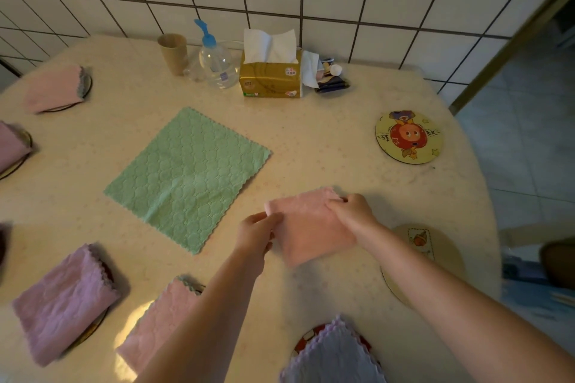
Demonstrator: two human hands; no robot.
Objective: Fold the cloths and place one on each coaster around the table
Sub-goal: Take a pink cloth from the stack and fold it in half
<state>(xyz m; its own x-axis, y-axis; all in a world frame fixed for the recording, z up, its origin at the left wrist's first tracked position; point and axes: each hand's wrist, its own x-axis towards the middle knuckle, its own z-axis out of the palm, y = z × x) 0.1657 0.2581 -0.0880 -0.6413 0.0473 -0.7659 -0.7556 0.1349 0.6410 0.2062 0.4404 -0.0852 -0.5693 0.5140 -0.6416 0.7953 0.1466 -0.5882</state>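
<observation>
A: The left hand (256, 232) and right hand (351, 211) are both pinching the folded pink cloth (308, 224), lying on the table (311, 140).

B: She should be keeping edges aligned while carrying it to the bare coaster (423, 255) just beside.

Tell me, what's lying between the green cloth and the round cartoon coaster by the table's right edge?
Nothing: in the head view, bare tabletop runs from the green cloth to the cartoon coaster. The tissue box sits farther back.
</observation>
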